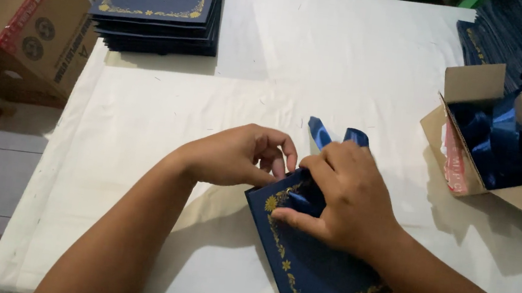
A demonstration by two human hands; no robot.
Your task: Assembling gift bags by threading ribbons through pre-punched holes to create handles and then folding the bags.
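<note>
My right hand (343,198) pinches a blue ribbon (328,136) against the top edge of the navy card (316,264), thumb low on the gold border, fingers curled over the knot area; grip closed on the ribbon. Two ribbon tails stick up at 12 o'clock of that hand. My left hand (240,154) sits at 9 o'clock of the right, fingers bent in, tips touching the card's top corner; whether they hold ribbon too I cannot tell, my knuckles hide it.

The card lies tilted at the near edge of the bench (322,68), its lower corner running off toward 6 o'clock.

To do this well, I judge: keep the card pinned flat with the left, hold the ribbon taut, keep both tails even, don't crease the gold border.

Outward: a stack of cards (157,10) at 11 o'clock, far side of the bench. An open small box (504,138) with more blue ribbon at 3 o'clock. A big carton (20,21) at 10 o'clock, off the bench. The bench has a white cover, slightly wrinkled. Tiled floor at 8 o'clock. Dark stacks at 1 o'clock, unclear.
</note>
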